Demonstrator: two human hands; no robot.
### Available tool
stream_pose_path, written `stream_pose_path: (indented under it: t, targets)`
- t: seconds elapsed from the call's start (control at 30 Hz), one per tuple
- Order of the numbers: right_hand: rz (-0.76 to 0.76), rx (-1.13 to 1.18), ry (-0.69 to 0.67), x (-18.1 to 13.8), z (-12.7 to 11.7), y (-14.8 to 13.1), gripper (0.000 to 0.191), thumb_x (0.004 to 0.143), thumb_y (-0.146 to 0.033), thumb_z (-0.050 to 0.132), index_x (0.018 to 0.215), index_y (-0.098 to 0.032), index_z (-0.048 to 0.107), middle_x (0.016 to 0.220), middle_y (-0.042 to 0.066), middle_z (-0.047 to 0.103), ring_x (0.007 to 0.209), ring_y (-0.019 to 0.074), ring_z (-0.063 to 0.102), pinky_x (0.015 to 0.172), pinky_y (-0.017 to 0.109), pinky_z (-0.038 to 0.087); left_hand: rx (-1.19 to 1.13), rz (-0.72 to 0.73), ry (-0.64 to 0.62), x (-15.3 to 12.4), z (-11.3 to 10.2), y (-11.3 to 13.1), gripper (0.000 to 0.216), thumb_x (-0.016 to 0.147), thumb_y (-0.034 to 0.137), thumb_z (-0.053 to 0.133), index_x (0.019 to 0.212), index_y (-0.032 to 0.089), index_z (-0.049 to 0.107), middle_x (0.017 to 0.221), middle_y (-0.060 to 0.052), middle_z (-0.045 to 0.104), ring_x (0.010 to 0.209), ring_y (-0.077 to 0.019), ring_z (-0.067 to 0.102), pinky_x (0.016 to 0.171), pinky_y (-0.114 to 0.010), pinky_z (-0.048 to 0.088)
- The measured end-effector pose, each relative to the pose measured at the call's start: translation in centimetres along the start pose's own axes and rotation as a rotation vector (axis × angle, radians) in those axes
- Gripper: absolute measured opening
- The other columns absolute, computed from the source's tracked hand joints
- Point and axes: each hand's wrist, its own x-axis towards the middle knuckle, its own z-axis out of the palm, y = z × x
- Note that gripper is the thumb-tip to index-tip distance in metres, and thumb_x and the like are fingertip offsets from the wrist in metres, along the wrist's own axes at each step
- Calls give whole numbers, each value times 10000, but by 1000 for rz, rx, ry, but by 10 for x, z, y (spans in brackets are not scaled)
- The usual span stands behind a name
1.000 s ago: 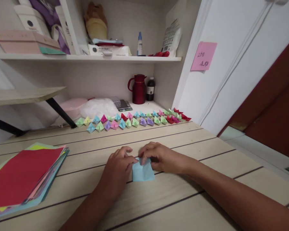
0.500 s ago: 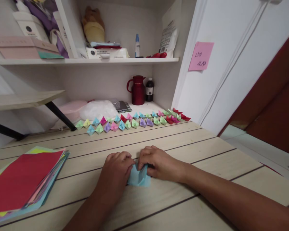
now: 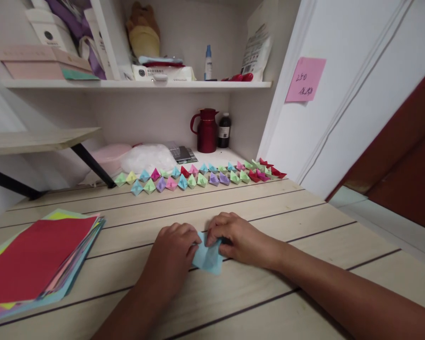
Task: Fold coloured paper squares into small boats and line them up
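Note:
A small light-blue sheet of paper, partly folded, lies on the wooden table between my hands. My left hand grips its left edge with thumb and fingers closed together. From the right, my right hand pinches the upper right part of the paper, its fingers curled over it. Both hands hide the sheet's upper corners. Beyond them, two rows of small folded paper boats in many colours stand along the table's back edge.
At the left lies a stack of coloured paper, red on top. Behind the boats are a dark red jug, a dark bottle and a white plastic bag. A raised wooden shelf on black legs stands at the left.
The blue paper has turned slightly between my hands, and its lower edge now slants. Both hands keep hold of it. The whole view has shifted a little.

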Motion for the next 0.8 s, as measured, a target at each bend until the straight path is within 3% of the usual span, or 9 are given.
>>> stream_pose_path:
  t: [0.23,0.47,0.67,0.8]
  targets:
    - [62,81,-67,-1,-16,2,158,720,-117,765,825,-209,689,1058,31,669,974,184,606,884,319,426,-34,-22,-46,0,-1,-2,194,786,74,574,835,228,679,983,-18,685,943,-215,590,824,-365,435]
    - [83,58,-13,0,-8,7,36,806,-205,712,812,-192,678,1043,52,666,975,192,600,883,334,424,-190,-71,-64,1,-2,-14,190,757,103,599,755,254,714,1049,-13,674,975,-200,606,854,-345,453]
    - [113,-25,12,0,-3,6,116,821,-290,707,810,-191,646,1032,45,656,962,205,567,876,362,394,-241,-74,-109,2,-12,-15,243,860,273,508,710,226,694,1079,-48,662,1040,-218,594,897,-363,458]
    - [117,-70,33,2,1,4,167,830,-344,696,822,-188,636,1012,57,640,955,214,546,855,368,382,-198,-98,-120,1,-11,-16,170,820,286,567,700,221,668,1147,-52,642,1102,-248,557,932,-408,430]
